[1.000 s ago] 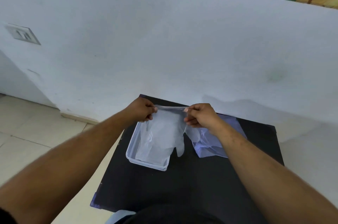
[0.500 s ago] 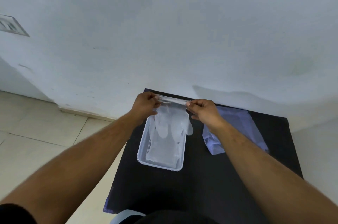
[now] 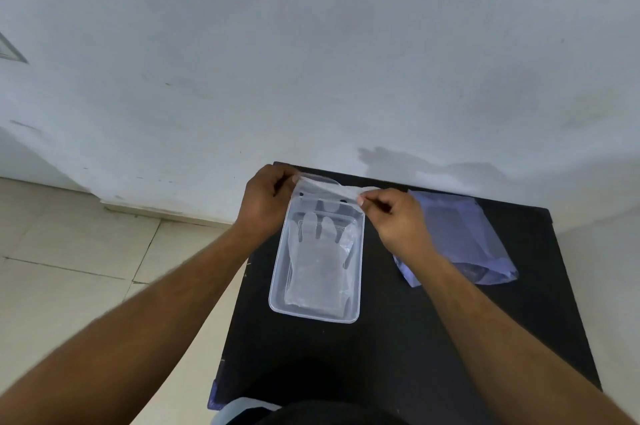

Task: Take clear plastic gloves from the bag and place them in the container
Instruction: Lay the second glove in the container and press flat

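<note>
Fingertips of the left hand (image 3: 265, 202) pinch one corner of the glove's cuff, fingertips of the right hand (image 3: 394, 216) pinch the other, so the clear plastic glove (image 3: 320, 251) is stretched between them at the 12 o'clock end of the container (image 3: 277, 306). Glove body already lies flat in the container, its finger shapes toward 12. Bag (image 3: 460, 237), bluish, sits at 3 o'clock of the container on the black table (image 3: 398, 355), apart from it.

Risks, as I judge them: film is light and clingy, so on release the cuff may stick to the fingertips and lift back out. Cuff overhangs the far rim and could drape outside. Container looks light; a tug could slide it.
</note>
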